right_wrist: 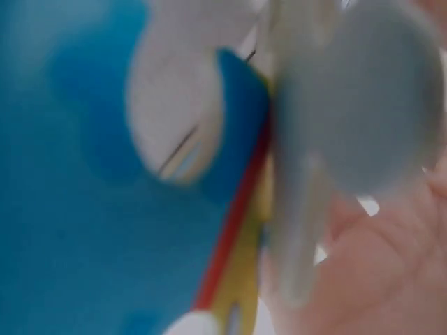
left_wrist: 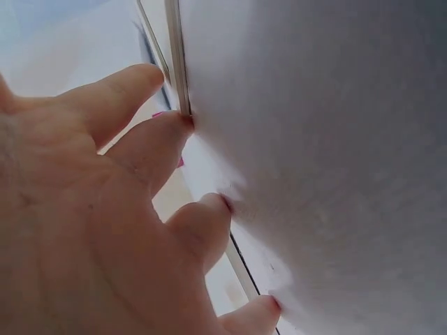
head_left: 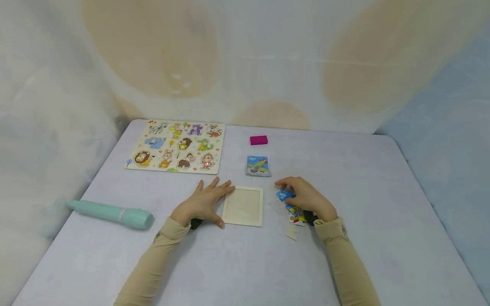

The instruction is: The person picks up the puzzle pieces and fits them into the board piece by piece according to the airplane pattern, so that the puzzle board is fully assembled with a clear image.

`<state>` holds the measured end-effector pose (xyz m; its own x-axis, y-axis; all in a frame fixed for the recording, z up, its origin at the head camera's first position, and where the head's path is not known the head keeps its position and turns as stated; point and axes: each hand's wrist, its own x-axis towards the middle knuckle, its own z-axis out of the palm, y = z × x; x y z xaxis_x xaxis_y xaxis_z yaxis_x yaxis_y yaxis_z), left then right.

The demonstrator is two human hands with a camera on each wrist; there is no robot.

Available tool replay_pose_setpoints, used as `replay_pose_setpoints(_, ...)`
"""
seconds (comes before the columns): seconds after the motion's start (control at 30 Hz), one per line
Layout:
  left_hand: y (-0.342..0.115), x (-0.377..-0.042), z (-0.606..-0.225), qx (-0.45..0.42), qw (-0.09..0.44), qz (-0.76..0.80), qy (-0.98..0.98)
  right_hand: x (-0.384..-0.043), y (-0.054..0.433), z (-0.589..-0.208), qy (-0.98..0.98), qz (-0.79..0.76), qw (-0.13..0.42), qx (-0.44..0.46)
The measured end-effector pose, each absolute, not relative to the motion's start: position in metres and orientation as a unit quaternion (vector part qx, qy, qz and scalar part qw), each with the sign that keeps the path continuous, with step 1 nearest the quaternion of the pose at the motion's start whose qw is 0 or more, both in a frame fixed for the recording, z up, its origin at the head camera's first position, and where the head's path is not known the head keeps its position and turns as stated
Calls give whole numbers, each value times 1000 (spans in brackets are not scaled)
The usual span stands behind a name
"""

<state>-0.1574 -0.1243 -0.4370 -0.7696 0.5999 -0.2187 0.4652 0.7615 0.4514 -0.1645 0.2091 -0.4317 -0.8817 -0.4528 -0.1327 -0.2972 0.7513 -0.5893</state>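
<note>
My left hand (head_left: 204, 203) lies with its fingers spread at the left side of a square wooden puzzle tray (head_left: 262, 208). In the left wrist view, two fingertips touch the tray's edge (left_wrist: 177, 56), and the others reach down to the tabletop. My right hand (head_left: 306, 196) has its thumb and fingers bent around a blue jigsaw piece (head_left: 283, 195). Large and blurred, a blue jigsaw piece (right_wrist: 77, 216) fills the left of the right wrist view. Below that hand are more jigsaw pieces (head_left: 297, 219), partly hidden, and one plain wooden piece (head_left: 292, 232).
Behind the tray lies a small picture card (head_left: 258, 165) with a yellow plane, and beyond it a magenta block (head_left: 258, 140). An animal peg board (head_left: 174, 146) occupies the back left. A mint-green marker-shaped object (head_left: 111, 213) lies at the left table edge.
</note>
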Motion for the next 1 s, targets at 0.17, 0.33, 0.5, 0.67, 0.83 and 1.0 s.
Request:
replay_pose_setpoints(0.17, -123, -156, -438, 289, 176, 190, 922, -162, 209, -430, 933, -271, 141, -188)
replay_pose_setpoints(0.33, -123, -155, -436, 289, 178, 184, 923, -159, 216, -427, 927, -313, 148, -141)
replay_pose_setpoints(0.5, -122, -157, -435, 289, 179, 182, 923, -157, 219, -421, 923, -341, 147, -105)
replay_pose_setpoints(0.67, -122, -156, -435, 287, 182, 185, 922, -157, 217, -417, 921, -346, 153, -95)
replay_pose_setpoints(0.83, -123, -156, -436, 286, 181, 185, 922, -160, 212, -414, 918, -362, 146, -79)
replay_pose_setpoints(1.0, -123, -156, -437, 286, 179, 183, 923, -163, 199, -404, 911, -380, 136, -87)
